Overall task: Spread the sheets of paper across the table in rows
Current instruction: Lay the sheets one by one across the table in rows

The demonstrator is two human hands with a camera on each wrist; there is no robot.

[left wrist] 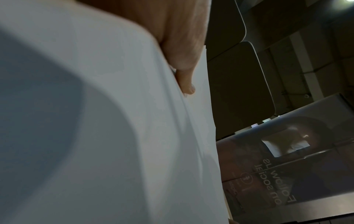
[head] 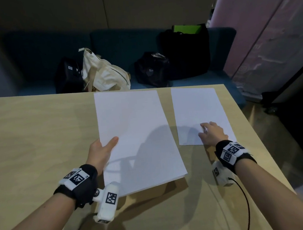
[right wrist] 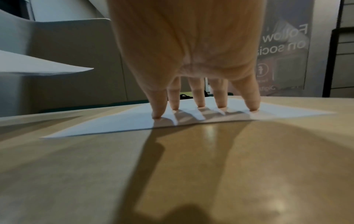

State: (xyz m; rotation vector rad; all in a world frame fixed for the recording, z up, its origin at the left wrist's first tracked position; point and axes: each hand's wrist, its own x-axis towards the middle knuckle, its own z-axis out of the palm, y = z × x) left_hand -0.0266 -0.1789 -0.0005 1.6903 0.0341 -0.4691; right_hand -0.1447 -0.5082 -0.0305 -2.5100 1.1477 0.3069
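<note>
Head view. One sheet (head: 199, 111) lies flat on the desk (head: 31, 142) at the right of the frame, near the far edge. The right hand (head: 212, 132) rests on its near end, fingers spread and straight. The stack (head: 136, 137) sits in the centre of the frame, just beside the sheet with a bare strip of desk between them. The left hand (head: 102, 149) holds the stack at its left edge, thumb on top, and its near end casts a shadow on the desk, so it appears raised. Risk: the sheet lies close to the desk's right edge, so a sideways push from the fingertips could likely carry it over. Bags on the bench at the top of the frame are clear of the work.

Left wrist view. The stack (left wrist: 114, 121) fills the left of the frame; the thumb (left wrist: 184, 63) in the upper centre is clamped on it. Several edges show, slightly fanned. Risk: loose sheets could slip out if the pinch slackens or the stack tilts further.

Right wrist view. Five fingertips (right wrist: 158, 112) press the sheet (right wrist: 191, 119) in the centre of the frame, palm arched above, nothing gripped. Risk: on lifting, the paper may cling to the fingers and skew the row. The stack's corner (right wrist: 47, 66) hangs at the left, above the desk.
</note>
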